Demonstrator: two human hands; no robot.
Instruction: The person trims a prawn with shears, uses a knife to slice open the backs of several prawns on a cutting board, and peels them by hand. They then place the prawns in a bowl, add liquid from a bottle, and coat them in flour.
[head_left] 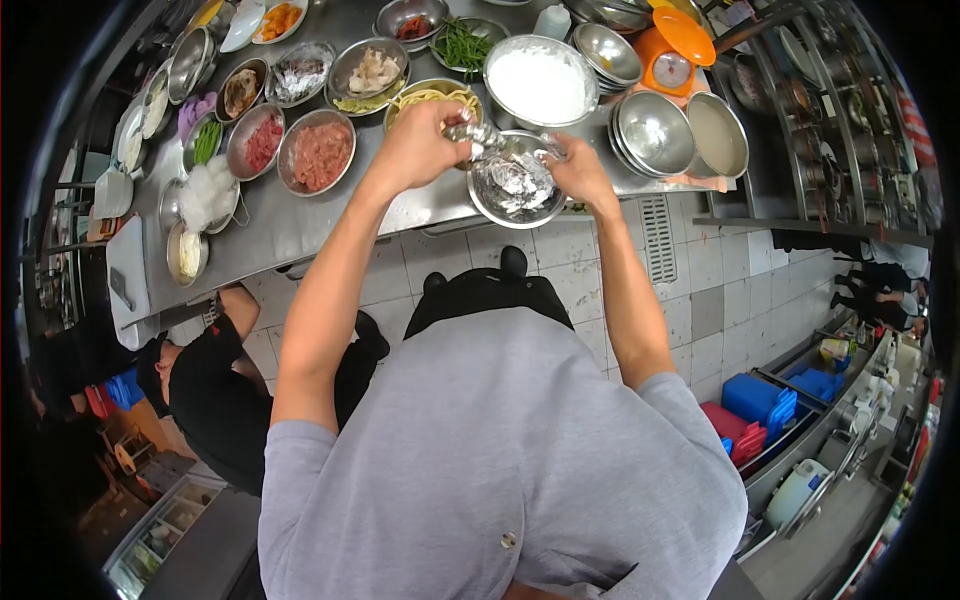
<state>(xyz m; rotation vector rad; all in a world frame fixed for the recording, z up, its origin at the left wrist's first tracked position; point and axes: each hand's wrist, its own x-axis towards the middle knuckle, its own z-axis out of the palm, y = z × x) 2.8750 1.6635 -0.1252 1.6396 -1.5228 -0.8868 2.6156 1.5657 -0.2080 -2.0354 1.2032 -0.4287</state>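
Over the near edge of the steel table, my left hand is closed on a glistening silvery piece with white patches, perhaps fish skin. My right hand is at the right rim of a steel bowl, its fingers bent together. Something pale and shiny shows at those fingertips, too blurred to name. Silvery, white-dusted pieces lie in that bowl. Just behind it stands a wide bowl of white powder. A bowl of yellow strips is partly covered by my left hand.
Bowls of pink minced meat, red meat and green vegetables fill the left and back. Stacked steel bowls, a pan of cloudy liquid and an orange scale stand right. A person in black is at left.
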